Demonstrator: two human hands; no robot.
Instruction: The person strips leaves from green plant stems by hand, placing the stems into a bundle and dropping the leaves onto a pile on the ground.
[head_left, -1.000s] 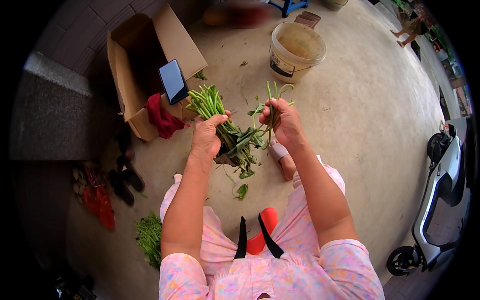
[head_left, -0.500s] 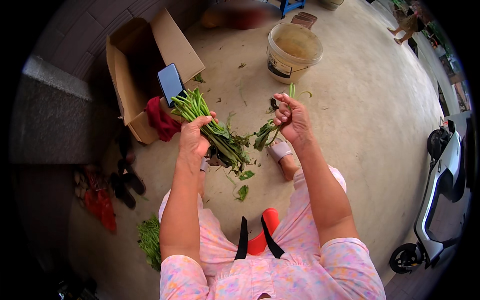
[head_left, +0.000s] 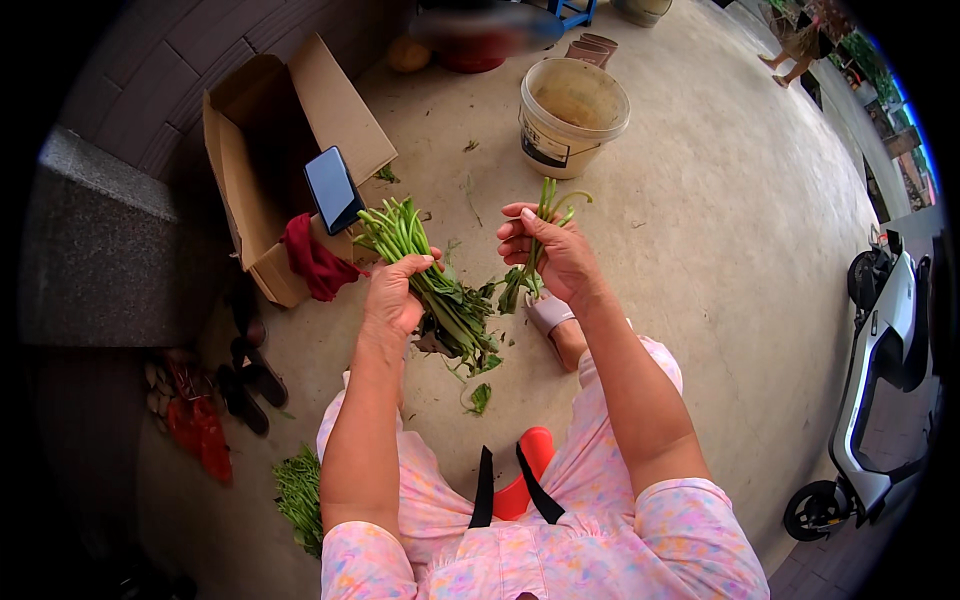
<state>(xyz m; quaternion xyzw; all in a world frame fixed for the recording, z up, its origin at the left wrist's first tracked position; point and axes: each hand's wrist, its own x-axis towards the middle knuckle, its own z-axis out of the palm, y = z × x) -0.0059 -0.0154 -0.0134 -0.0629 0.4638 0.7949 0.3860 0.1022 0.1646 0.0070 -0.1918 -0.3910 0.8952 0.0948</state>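
Note:
My left hand (head_left: pixel 398 292) is closed round a thick bunch of leafy green stems (head_left: pixel 435 283), the pale cut ends pointing up and away, the dark leaves hanging toward me. To the right, my right hand (head_left: pixel 553 248) grips a few stems of the same greens (head_left: pixel 547 200) between thumb and fingers, their ends sticking up and the leaves drooping below. A small gap lies between the two lots. Beneath the bunch, a loose leaf (head_left: pixel 480 399) lies on the concrete floor.
An open cardboard box (head_left: pixel 240 170) stands at the far left, with a phone (head_left: pixel 333 188) and dark red cloth (head_left: pixel 315 262) at its edge. Beyond my right hand is a dirty white bucket (head_left: pixel 572 120). More greens (head_left: pixel 298 500) lie by my left leg. A scooter (head_left: pixel 870 370) stands at right.
My right hand has moved left with its few stems, closer to the bunch. My left hand keeps hold of the bunch and has shifted only slightly. The whole view has tilted a little.

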